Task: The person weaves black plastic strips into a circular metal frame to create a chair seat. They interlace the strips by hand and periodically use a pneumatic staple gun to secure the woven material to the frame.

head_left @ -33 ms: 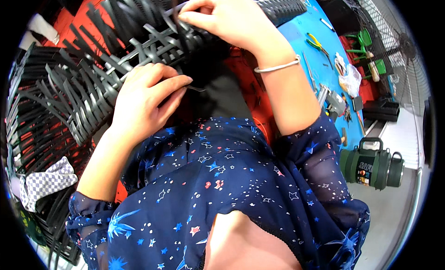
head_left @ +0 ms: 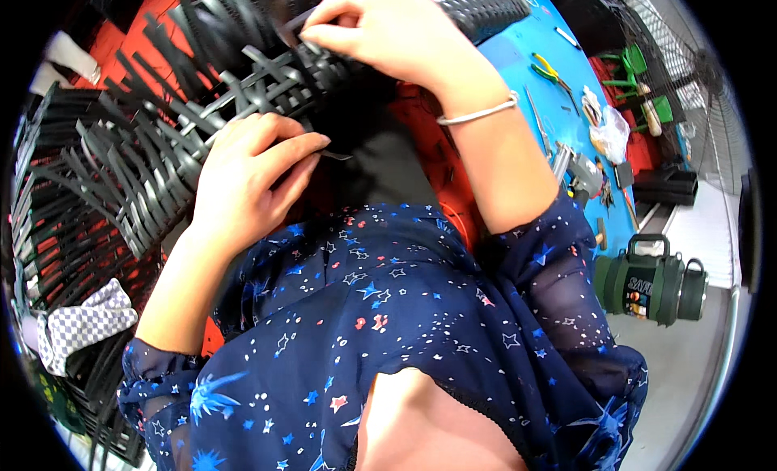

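I see my left hand [head_left: 243, 180] lying on the black woven weave [head_left: 202, 123], fingers curled narrow, pinching a thin dark strip [head_left: 336, 154] that sticks out past the fingertips. My right hand [head_left: 388, 30] is up top, fingers pinched shut on another strip end [head_left: 291, 22] at the weave's upper edge. A thin bangle [head_left: 477, 112] sits on that wrist. The weave spreads across my lap and out to the left, loose strip ends fanning out all along its edge.

Under the weave there's a red surface [head_left: 150, 10], showing through gaps at left too. To the right runs a blue counter [head_left: 550, 34]. On it: yellow-handled pliers [head_left: 549, 66], a clear plastic bag [head_left: 611, 131], some small metal tools [head_left: 579, 170], hard to tell exactly what. A black ribbed piece [head_left: 486, 6] lies along the counter's top edge, touching the weave area.

Further right, green stools [head_left: 639, 74] stand on a red floor, with a wire fence [head_left: 688, 42] behind. A green jug [head_left: 651, 285] with handle stands on pale grey floor [head_left: 696, 366] just beside my right elbow. A checked cloth [head_left: 81, 325] lies at lower left, among more black strips. My dark blue starred dress [head_left: 380, 325] fills the bottom.
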Demonstrator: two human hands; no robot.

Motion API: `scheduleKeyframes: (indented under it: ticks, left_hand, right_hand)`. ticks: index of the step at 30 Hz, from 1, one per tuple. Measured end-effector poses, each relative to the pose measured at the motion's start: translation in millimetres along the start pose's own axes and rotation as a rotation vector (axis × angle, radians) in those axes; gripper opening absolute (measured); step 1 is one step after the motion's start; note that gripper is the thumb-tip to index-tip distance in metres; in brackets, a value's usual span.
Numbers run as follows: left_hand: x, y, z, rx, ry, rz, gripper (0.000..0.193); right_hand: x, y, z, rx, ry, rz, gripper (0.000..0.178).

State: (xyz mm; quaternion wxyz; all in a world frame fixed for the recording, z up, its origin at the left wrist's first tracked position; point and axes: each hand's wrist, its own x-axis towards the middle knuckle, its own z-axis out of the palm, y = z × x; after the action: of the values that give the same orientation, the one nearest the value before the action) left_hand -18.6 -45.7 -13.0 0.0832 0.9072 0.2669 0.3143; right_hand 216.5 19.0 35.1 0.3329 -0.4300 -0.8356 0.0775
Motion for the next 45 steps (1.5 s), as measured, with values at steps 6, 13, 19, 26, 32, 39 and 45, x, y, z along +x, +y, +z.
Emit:
scheduleKeyframes:
  ticks: [6, 13, 19, 26, 32, 39, 45]
  left_hand:
    - [1.3, 1.6, 6.2, -0.024, 0.038, -0.019, 0.025]
    - [7.8, 3.2, 8.8, 0.05, -0.099, 0.0, 0.021]
    - [6.5, 3.0, 6.1, 0.063, -0.127, 0.045, 0.024]
    - [10.2, 0.9, -9.6, 0.066, -0.004, -0.01, 0.024]
    - [43.6, -26.5, -32.2, 0.176, 0.107, -0.088, 0.019]
    - [63.9, -40.5, -45.4, 0.448, -0.119, -0.108, 0.034]
    - [58.1, -32.6, -57.6, 0.505, -0.182, -0.139, 0.035]
  right_hand:
    - [0.0, -2.0, 13.8, -0.153, -0.128, 0.17, 0.019]
    - [-4.7, -6.4, 13.1, -0.174, -0.097, 0.099, 0.028]
    - [-3.5, -7.0, 13.8, -0.147, -0.141, 0.103, 0.024]
    - [-41.1, -20.1, 24.5, 0.043, 0.048, -0.06, 0.022]
    - [-87.8, -43.8, 51.3, 0.291, 0.213, -0.024, 0.012]
    - [-109.9, -49.5, 74.5, 0.448, 0.269, 0.053, 0.005]
    - [-114.8, -51.1, 79.9, 0.479, 0.267, 0.057, 0.005]
